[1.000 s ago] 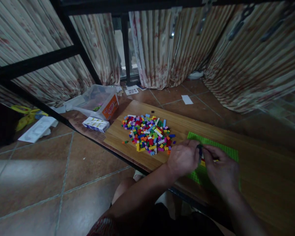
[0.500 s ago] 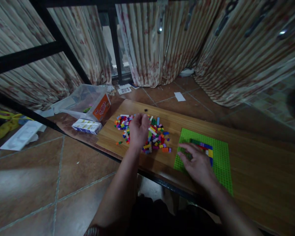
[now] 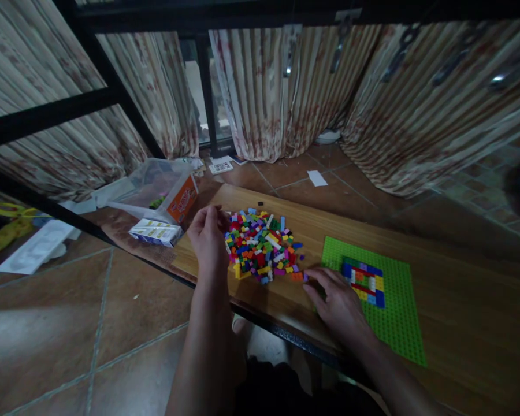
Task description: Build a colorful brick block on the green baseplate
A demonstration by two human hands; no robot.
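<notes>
A heap of small coloured toy bricks [image 3: 260, 245] lies on the wooden board. My left hand [image 3: 208, 234] is at the heap's left edge, its fingers curled together; what they hold, if anything, is hidden. My right hand [image 3: 335, 297] reaches toward the heap's right side, thumb and forefinger apart around a small purple brick [image 3: 305, 277]. Beside that brick lies an orange brick [image 3: 297, 276]. Under and behind the right hand is a green baseplate [image 3: 398, 312], carrying a low rectangular brick build [image 3: 379, 283] in blue, yellow, red and white.
A clear plastic bin [image 3: 143, 185] with an orange label lies on the left, a white and blue box [image 3: 156, 232] before it. One small black brick [image 3: 260, 203] sits behind the heap. Black metal bars [image 3: 91, 58] cross the upper left; striped curtains [image 3: 260, 98] hang behind.
My left hand has moved left from over the middle of the heap to its edge. The right hand has shifted left off the build, toward the purple brick. The view has tilted slightly.
</notes>
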